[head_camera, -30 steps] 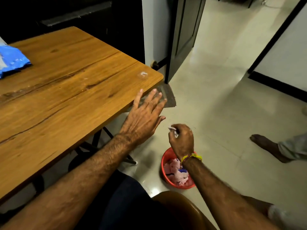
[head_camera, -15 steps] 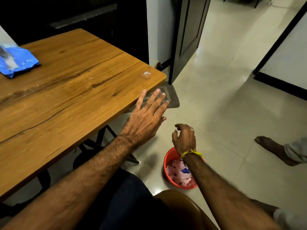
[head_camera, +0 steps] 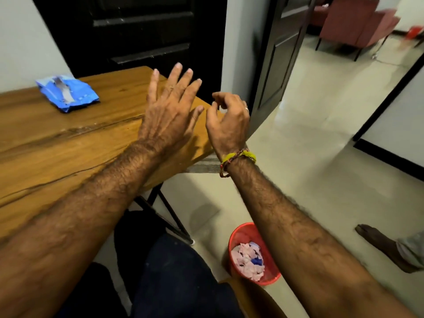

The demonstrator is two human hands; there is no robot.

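My left hand (head_camera: 171,111) hovers over the right end of the wooden table (head_camera: 57,148), fingers straight and spread, holding nothing. My right hand (head_camera: 229,121) is raised beside it at the table's corner, fingers loosely curled and empty; a yellow thread band circles its wrist. On the floor below stands a red bin (head_camera: 251,253) with pink and blue scraps inside. A blue packet (head_camera: 67,92) lies on the table at the far left.
A dark door (head_camera: 275,60) stands ajar behind the table's corner. Another person's bare foot (head_camera: 380,244) rests on the pale tiled floor at the right. Red chairs (head_camera: 358,21) stand in the far room. A grey mat (head_camera: 204,165) lies under the table's edge.
My right hand has let go of a small white scrap over the red bin and risen to table height. My left hand has lifted above the table's end. The view has tilted upward.
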